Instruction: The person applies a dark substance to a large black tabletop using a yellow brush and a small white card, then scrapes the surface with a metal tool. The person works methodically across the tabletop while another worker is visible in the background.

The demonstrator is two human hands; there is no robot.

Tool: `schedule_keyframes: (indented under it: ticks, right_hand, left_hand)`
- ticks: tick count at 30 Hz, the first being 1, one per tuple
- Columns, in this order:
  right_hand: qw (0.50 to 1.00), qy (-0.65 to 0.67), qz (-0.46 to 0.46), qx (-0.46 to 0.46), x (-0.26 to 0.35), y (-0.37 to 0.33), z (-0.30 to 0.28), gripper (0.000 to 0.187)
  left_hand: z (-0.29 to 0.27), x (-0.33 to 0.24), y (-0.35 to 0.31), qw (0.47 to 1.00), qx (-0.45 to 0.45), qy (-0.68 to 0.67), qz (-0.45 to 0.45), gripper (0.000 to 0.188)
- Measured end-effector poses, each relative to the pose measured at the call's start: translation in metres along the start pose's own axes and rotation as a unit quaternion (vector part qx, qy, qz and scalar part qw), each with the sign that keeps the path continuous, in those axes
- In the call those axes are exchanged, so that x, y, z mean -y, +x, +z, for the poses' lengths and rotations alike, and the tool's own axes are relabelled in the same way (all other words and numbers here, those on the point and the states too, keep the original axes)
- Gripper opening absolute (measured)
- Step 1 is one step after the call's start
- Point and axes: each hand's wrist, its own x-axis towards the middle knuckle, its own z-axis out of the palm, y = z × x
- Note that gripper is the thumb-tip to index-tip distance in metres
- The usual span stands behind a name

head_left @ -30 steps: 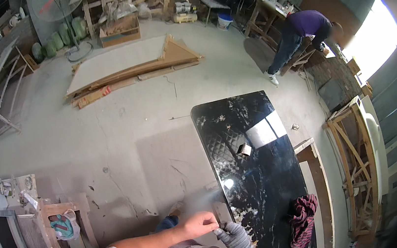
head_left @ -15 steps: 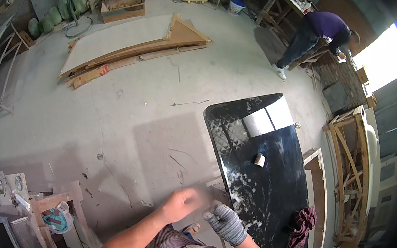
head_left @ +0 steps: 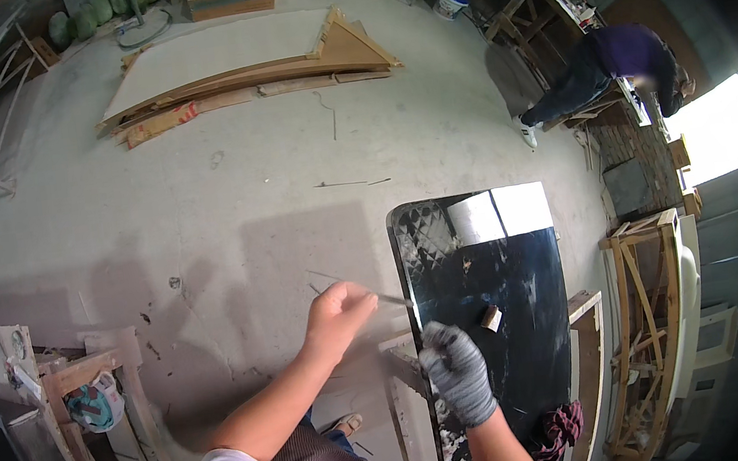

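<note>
My left hand (head_left: 338,313) is bare and closed in a pinch round a thin grey strip (head_left: 394,300), which points right toward the edge of a glossy black panel (head_left: 522,350). The strip's exact kind I cannot make out. A grey knitted glove covers my right hand (head_left: 456,372), held over the panel's left part with its fingers curled in; whatever they may hold is hidden. On the panel a small pale block (head_left: 491,318) lies beyond my right hand. White smears and bright window reflections mark its surface. Near my right forearm lies a crumpled dark red cloth (head_left: 561,428).
A wooden frame (head_left: 584,307) stands under the panel. At left is a wooden stand (head_left: 91,364) with a bag hanging in it. Flat boards (head_left: 219,60) lie on the far floor. A person in purple (head_left: 628,51) bends over a bench at far right.
Both my hands have moved forward, the right one up along the panel and the left away from it, showing the strip. The view has shifted slightly. The other person has bent further right.
</note>
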Motion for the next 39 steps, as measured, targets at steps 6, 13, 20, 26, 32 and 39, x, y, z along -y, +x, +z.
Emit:
schedule_keyframes:
  ticks: [6,13,20,26,32,39]
  right_hand:
    - [0.989,-0.093,-0.057,-0.104,-0.038,0.095,-0.006,0.022]
    - [0.968,-0.204,-0.093,-0.115,-0.059,0.166,0.007,0.013]
    - [0.969,-0.179,-0.131,-0.111,-0.072,0.189,0.016,0.011]
    - [0.96,-0.192,-0.172,-0.109,-0.07,0.192,0.014,0.011]
    - [0.967,-0.186,-0.155,-0.074,-0.063,0.194,0.013,0.018]
    - [0.968,-0.192,-0.14,-0.08,-0.07,0.194,0.013,0.018]
  left_hand:
    - [0.033,0.026,0.058,0.993,-0.092,-0.028,0.068,0.011]
    - [0.046,0.04,0.087,0.989,-0.124,-0.019,0.082,0.01]
    - [0.048,0.046,0.102,0.987,-0.122,0.022,0.099,0.012]
    - [0.034,0.039,0.106,0.977,-0.084,0.152,0.125,0.014]
    - [0.022,0.036,0.11,0.984,-0.04,0.156,0.082,0.015]
    - [0.024,0.032,0.111,0.98,-0.018,0.154,0.128,0.018]
